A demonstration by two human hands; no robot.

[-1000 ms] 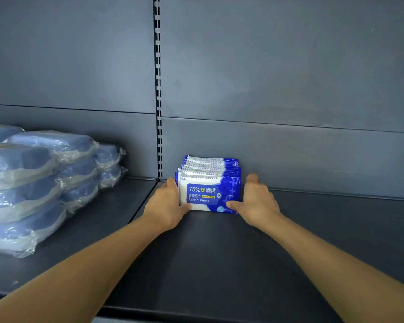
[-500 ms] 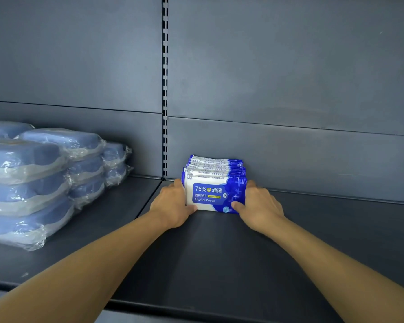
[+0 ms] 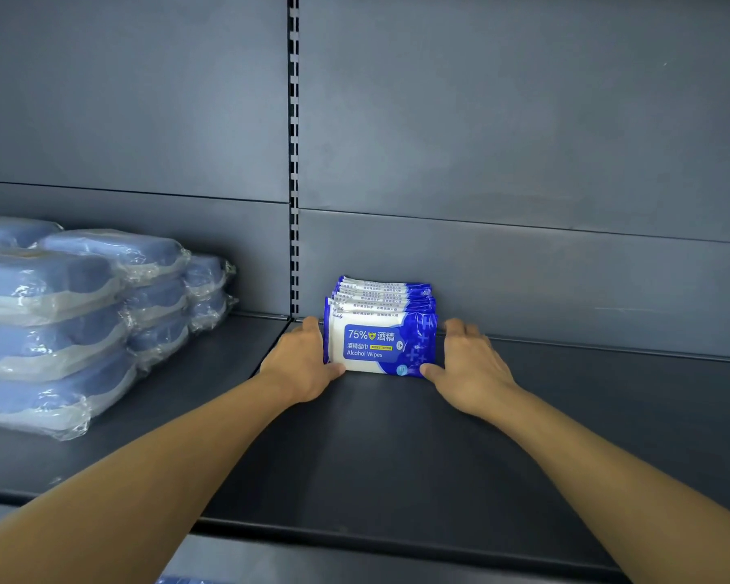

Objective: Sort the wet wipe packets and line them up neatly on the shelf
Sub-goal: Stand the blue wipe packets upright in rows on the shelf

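Dark grey shelf (image 3: 376, 457) before us, matching back panel (image 3: 523, 141) behind. We reach both arms forward, nearly straight. Our left hand (image 3: 302, 364) flat against left side of alcohol wipe packets (image 3: 380, 330), thumb at front lower corner. Our right hand (image 3: 470, 368) mirrors on right side, fingers extended, thumb touching front corner. Neither grip curled; both press packets between them. Packets stand upright in row at back panel, beside slotted upright (image 3: 294, 162). Wrapped blue packs (image 3: 72, 322) stacked far left.
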